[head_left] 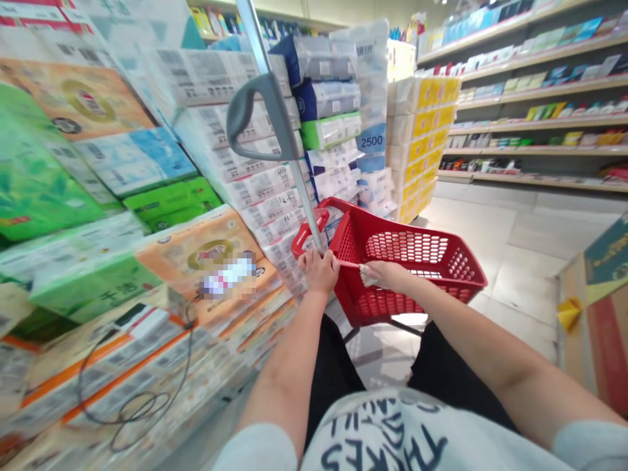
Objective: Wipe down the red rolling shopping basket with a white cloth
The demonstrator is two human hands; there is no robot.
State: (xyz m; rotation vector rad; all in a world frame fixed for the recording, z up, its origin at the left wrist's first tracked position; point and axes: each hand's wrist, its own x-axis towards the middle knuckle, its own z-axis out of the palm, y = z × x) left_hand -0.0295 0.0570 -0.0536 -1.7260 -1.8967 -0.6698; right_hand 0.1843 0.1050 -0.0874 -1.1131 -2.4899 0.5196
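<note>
A red rolling shopping basket (407, 242) with perforated walls stands on the floor in front of me. Its metal pull pole (305, 190) rises at a slant to a grey grip (282, 118). My left hand (320, 269) is closed around the near edge of the basket, at the foot of the pole. A red carry handle (310, 232) sits just beyond that hand. To its right, my right hand (385, 275) pinches a small pale cloth (367, 273) against the basket's near rim. The fingertips under the cloth are partly hidden.
Stacked tissue packs (196, 255) crowd the left side, with a phone-like blurred object (230, 275) and a loose black cable (142, 409) on them. Yellow-and-white packs (424, 144) stand behind the basket. Stocked shelves (534, 118) line the back right; cardboard boxes (601, 314) are at right.
</note>
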